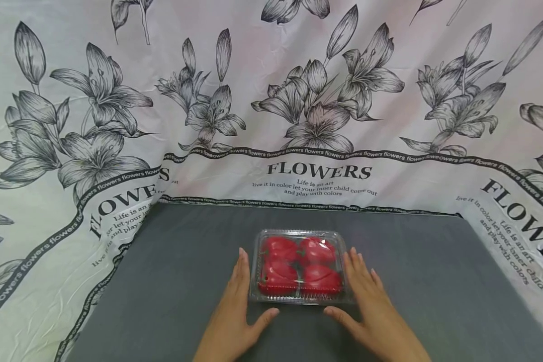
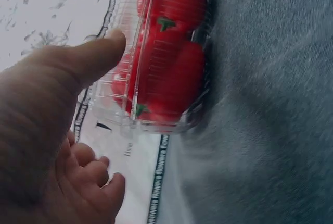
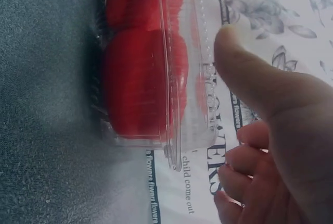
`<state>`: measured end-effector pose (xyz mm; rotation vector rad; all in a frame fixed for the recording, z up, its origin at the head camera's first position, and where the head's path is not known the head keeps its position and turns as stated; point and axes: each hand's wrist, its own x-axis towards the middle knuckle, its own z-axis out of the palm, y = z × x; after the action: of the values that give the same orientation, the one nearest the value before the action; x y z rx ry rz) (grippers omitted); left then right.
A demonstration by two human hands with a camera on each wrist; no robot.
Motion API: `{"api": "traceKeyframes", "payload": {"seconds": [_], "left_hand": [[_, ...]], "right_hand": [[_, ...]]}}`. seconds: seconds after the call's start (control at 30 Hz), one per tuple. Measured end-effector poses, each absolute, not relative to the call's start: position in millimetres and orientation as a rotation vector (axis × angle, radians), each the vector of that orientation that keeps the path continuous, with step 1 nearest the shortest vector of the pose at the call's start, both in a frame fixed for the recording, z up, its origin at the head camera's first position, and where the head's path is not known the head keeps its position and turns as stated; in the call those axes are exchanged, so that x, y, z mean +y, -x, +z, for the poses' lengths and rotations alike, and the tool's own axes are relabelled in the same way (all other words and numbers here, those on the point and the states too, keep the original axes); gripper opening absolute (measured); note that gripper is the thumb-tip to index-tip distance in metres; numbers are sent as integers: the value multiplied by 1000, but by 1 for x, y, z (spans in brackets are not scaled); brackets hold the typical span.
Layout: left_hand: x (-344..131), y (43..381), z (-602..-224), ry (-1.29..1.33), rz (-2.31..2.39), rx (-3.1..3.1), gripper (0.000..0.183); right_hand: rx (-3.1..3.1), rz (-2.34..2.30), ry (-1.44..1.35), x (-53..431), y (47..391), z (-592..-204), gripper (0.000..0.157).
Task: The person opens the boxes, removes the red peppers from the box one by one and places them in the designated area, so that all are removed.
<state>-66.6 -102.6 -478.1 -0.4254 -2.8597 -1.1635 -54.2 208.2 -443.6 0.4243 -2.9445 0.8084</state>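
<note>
A clear plastic clamshell box (image 1: 298,233) with a ribbed rim stands in the middle of the grey surface, its lid down. Inside are several shiny red tomato-like fruits (image 1: 278,276); small green stems (image 2: 165,24) show in the left wrist view. My left hand (image 1: 231,311) is at the box's left side, fingers extended and thumb apart. On the opposite side is my right hand (image 1: 375,309), its fingers likewise extended, close to the box wall. Neither hand grips the box; whether fingertips touch it I cannot tell.
Grey cloth (image 1: 172,281) covers the flat surface under the box. White fabric (image 1: 317,191) printed with black lilies and the word FLOWERS rises behind it and along both sides.
</note>
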Motion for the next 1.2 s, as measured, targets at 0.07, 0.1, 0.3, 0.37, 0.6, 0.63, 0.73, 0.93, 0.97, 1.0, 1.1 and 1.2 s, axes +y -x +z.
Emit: {"api": "traceKeyframes", "payload": {"seconds": [0.07,0.1,0.3,0.37,0.6,0.63,0.73,0.93,0.97,1.0,1.1,1.2], "left_hand": [[-104,67,-482,359,-1311,-2861,123],[-105,67,-484,338,-1367,-2855,123],[-107,68,-494,337,-1546,-2825,120],[-107,70,-496,344,-1630,-2797,116],[-107,71,-499,338,-1910,-2656,98],[-107,71,-499,335,-1950,-2635,96],[-107,71,-499,315,-2025,-2604,89],[-105,75,-500,304,-2186,-2511,82],[-105,76,-501,302,-2219,-2487,82],[-104,76,-501,302,-2244,-2466,81],[-104,76,-502,290,-2258,-2441,77],[-102,76,-504,255,-2214,-2440,72]], "right_hand": [[-2966,846,-387,209,54,-444,115],[-2976,861,-370,210,53,-444,115],[-3022,890,-303,211,53,-445,117],[-3045,882,-273,211,53,-445,118],[-3176,864,-169,210,55,-444,122],[-3189,868,-159,210,56,-444,122],[-3215,880,-128,210,58,-444,123],[-3177,835,-140,208,58,-446,116],[-3162,829,-147,208,58,-447,114],[-3142,828,-156,208,58,-448,111],[-3099,836,-161,209,58,-451,106],[-3082,845,-155,209,61,-452,104]]}}
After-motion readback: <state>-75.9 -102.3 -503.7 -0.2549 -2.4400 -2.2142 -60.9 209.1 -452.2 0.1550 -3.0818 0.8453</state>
